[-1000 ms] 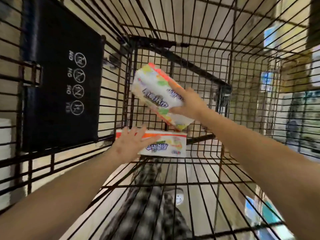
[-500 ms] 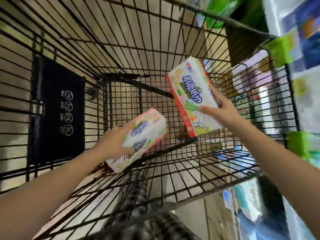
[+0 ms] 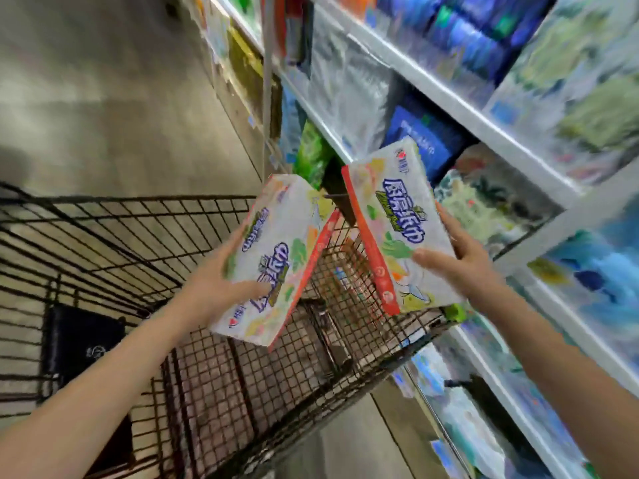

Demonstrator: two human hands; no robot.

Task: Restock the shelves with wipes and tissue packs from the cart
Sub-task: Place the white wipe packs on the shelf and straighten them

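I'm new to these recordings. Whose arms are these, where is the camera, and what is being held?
There is no robot. A person wears a wide-angle camera on the head, looking down at their own bare arms. The left hand grips the left pack. The right hand grips the right pack, a matching one with blue lettering and an orange edge. Both packs are held above a black wire cart. To the right stand shelves of blurred packaged goods.

left grip [image 3: 211, 288]: bare | left forearm [image 3: 103, 375]: bare | right grip [image 3: 466, 266]: bare | right forearm [image 3: 570, 361]: bare
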